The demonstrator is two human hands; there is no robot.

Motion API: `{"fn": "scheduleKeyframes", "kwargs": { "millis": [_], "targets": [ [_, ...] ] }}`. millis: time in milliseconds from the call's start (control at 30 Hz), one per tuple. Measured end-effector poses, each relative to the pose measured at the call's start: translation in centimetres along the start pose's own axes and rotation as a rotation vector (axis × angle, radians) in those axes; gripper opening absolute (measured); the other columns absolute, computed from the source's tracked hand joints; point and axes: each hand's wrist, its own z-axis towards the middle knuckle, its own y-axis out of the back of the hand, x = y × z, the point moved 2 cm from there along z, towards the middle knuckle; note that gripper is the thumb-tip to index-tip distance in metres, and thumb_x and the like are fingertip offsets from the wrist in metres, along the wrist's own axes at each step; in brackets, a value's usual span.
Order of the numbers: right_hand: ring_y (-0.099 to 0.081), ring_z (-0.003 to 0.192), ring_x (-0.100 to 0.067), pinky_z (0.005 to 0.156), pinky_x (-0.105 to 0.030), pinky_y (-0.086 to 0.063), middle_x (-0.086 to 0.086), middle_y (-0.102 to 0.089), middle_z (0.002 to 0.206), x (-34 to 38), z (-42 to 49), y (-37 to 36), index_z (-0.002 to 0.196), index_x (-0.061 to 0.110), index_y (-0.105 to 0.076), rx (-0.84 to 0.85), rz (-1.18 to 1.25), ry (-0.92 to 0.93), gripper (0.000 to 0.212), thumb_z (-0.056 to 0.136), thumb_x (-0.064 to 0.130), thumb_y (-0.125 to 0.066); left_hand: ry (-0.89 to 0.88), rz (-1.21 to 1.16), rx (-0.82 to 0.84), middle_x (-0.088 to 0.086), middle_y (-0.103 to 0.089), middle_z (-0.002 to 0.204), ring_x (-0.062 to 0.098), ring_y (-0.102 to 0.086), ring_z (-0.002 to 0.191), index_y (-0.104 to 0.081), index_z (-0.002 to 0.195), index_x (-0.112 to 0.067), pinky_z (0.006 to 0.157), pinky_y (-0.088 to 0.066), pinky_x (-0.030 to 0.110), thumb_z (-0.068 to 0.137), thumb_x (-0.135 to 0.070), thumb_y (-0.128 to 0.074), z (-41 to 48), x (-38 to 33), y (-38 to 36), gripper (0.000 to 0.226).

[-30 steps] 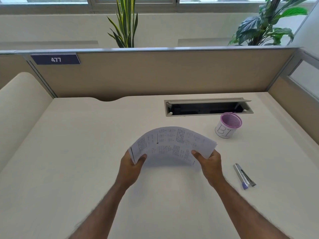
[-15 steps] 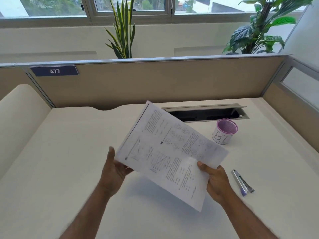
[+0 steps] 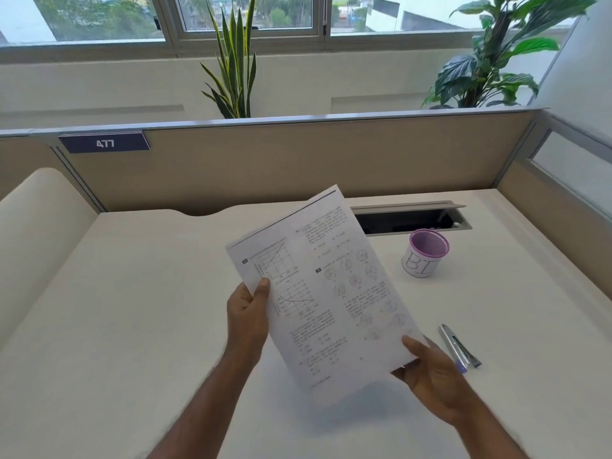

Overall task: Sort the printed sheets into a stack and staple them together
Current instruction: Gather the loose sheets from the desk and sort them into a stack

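Note:
I hold the printed sheets [image 3: 326, 286] up above the desk, nearly upright and tilted a little to the left, with graphs, circle diagrams and text facing me. My left hand [image 3: 248, 313] pinches their left edge with the thumb on the front. My right hand [image 3: 430, 376] grips the lower right corner from below. How many sheets are in the bundle I cannot tell. A silver stapler [image 3: 458, 349] with a blue end lies flat on the desk just right of my right hand, untouched.
A purple mesh cup [image 3: 424, 258] with a white label stands at the back right. Behind it is an open cable hatch [image 3: 410, 218] in the white desk [image 3: 132, 309]. Beige partition walls [image 3: 298, 160] close the back and right sides.
The sheets went from a low, bent, sideways hold to a raised portrait hold facing me. My left hand moved up to the left edge; my right hand slid down to the lower corner.

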Motion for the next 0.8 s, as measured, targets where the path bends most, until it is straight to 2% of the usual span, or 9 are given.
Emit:
{"fn": "scheduleKeyframes", "kwargs": {
  "millis": [67,133,233,333,500,567,633,700,800],
  "targets": [
    [-0.07,0.096,-0.028,0.079,-0.038,-0.059,-0.021,-0.067,0.119,1.8,-0.4,1.6,0.124,0.002,-0.062,0.056,-0.057,-0.08,0.082,0.056,0.04,-0.089,0.005,0.083,0.081,0.008,-0.078,0.094,0.027,-0.076,0.08,-0.069,0.103,-0.005,0.069,-0.063,0.041,0.101,-0.015,-0.05,0.5,-0.7,0.7,0.021],
    [-0.069,0.098,-0.035,0.088,-0.043,-0.057,-0.027,-0.066,0.118,3.6,0.0,2.3,0.123,-0.001,-0.06,0.069,-0.167,-0.077,0.085,0.057,0.045,-0.086,0.027,0.166,0.182,0.015,-0.078,0.094,0.036,-0.075,0.084,-0.07,0.103,-0.002,0.074,-0.062,0.048,0.101,-0.014,-0.051,1.0,-0.9,1.1,0.023],
    [-0.068,0.099,-0.037,0.091,-0.047,-0.053,-0.027,-0.068,0.116,5.0,1.0,-0.2,0.121,0.004,-0.062,0.076,-0.414,-0.027,0.059,0.076,0.041,-0.07,0.089,0.243,0.306,0.018,-0.078,0.097,0.041,-0.074,0.088,-0.07,0.104,-0.002,0.077,-0.06,0.049,0.102,-0.015,-0.05,1.0,-0.8,0.7,0.025],
    [-0.07,0.1,-0.033,0.089,-0.049,-0.055,-0.015,-0.073,0.112,4.5,2.1,-3.0,0.116,0.009,-0.067,0.001,-0.532,0.078,0.029,0.092,0.023,-0.06,0.131,0.266,0.367,0.018,-0.078,0.102,0.039,-0.075,0.09,-0.069,0.109,-0.004,0.078,-0.06,0.048,0.102,-0.015,-0.048,0.7,-0.1,-0.4,0.025],
    [-0.074,0.089,-0.027,0.077,-0.041,-0.06,-0.01,-0.077,0.1,1.8,2.7,-3.6,0.102,0.011,-0.072,-0.293,-0.517,0.21,0.015,0.089,0.009,-0.064,0.145,0.228,0.304,0.013,-0.078,0.102,0.032,-0.075,0.09,-0.069,0.111,-0.009,0.076,-0.062,0.044,0.102,-0.02,-0.048,0.2,0.9,-1.3,0.025],
    [-0.075,0.087,-0.027,0.074,-0.04,-0.061,-0.008,-0.078,0.097,0.8,2.5,-3.2,0.102,0.011,-0.072,-0.336,-0.51,0.205,0.015,0.089,0.009,-0.065,0.117,0.254,0.249,0.008,-0.079,0.096,0.027,-0.076,0.083,-0.07,0.107,-0.013,0.069,-0.062,0.039,0.103,-0.024,-0.047,-0.1,1.2,-1.7,0.025],
    [-0.074,0.088,-0.03,0.077,-0.045,-0.06,-0.01,-0.078,0.097,-0.1,2.2,-2.8,0.102,0.01,-0.071,-0.346,-0.498,0.175,0.015,0.089,0.011,-0.065,0.099,0.287,0.216,0.009,-0.079,0.092,0.028,-0.076,0.079,-0.07,0.102,-0.013,0.067,-0.062,0.041,0.103,-0.024,-0.047,-0.2,1.5,-1.9,0.026],
    [-0.074,0.089,-0.029,0.08,-0.046,-0.059,-0.011,-0.077,0.098,-0.2,1.8,-2.4,0.102,0.008,-0.071,-0.32,-0.508,0.133,0.017,0.09,0.017,-0.065,0.091,0.306,0.206,0.012,-0.078,0.09,0.031,-0.075,0.077,-0.071,0.098,-0.011,0.069,-0.062,0.046,0.102,-0.024,-0.049,-0.2,1.7,-2.0,0.026],
    [-0.071,0.079,-0.025,0.071,-0.037,-0.056,-0.014,-0.077,0.091,1.0,1.7,-0.7,0.098,0.002,-0.069,-0.308,-0.559,0.074,0.04,0.089,0.04,-0.058,0.087,0.354,0.2,0.01,-0.078,0.084,0.027,-0.072,0.072,-0.07,0.092,-0.009,0.067,-0.059,0.045,0.101,-0.023,-0.051,0.3,1.8,-1.3,0.025]
  ]
}}
